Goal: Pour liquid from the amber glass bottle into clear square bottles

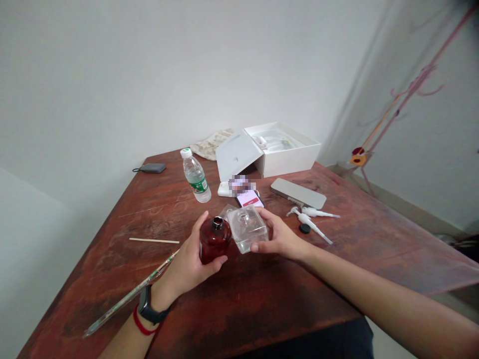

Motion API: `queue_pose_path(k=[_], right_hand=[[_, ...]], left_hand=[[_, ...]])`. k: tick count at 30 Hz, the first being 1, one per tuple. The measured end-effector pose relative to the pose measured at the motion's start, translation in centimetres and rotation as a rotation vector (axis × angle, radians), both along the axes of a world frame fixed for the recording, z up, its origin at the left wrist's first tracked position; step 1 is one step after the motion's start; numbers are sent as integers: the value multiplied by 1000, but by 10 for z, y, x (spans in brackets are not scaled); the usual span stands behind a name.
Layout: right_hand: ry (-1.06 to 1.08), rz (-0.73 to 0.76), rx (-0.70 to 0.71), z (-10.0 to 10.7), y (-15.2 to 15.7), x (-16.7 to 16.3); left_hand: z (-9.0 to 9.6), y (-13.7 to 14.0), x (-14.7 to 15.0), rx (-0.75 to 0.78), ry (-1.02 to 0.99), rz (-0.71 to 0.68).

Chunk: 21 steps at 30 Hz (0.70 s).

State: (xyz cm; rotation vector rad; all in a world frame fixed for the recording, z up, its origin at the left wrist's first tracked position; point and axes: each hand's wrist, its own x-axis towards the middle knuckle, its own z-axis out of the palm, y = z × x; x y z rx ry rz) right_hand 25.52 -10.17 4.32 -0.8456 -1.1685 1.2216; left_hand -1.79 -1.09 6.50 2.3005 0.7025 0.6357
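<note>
My left hand [192, 262] is wrapped round a brown bottle [216, 238] with an uncapped neck, held upright. Beside it, my right hand [276, 235] grips a clear square bottle [247, 229], also without a cap and slightly tilted. The two bottles are close together; whether they touch I cannot tell. To the right of my right hand lie two white pump heads [312, 224] with their tubes, and a small black cap [304, 228]. A clear flat piece [227, 211] shows partly behind the bottles.
A water bottle [197, 179] stands upright at the back left. Behind are an open white box [290, 162], its lid [237, 154], a phone [249, 198] and a grey case [298, 193]. A wooden stick [154, 241] and a wrapped stick [129, 295] lie left on the table [273, 294].
</note>
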Motion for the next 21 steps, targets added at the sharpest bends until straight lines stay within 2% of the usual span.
queue_pose_path(k=[21], right_hand=[[32,14,-34,-3,1,-1]], left_hand=[[2,0,0,-18,-1,-2]])
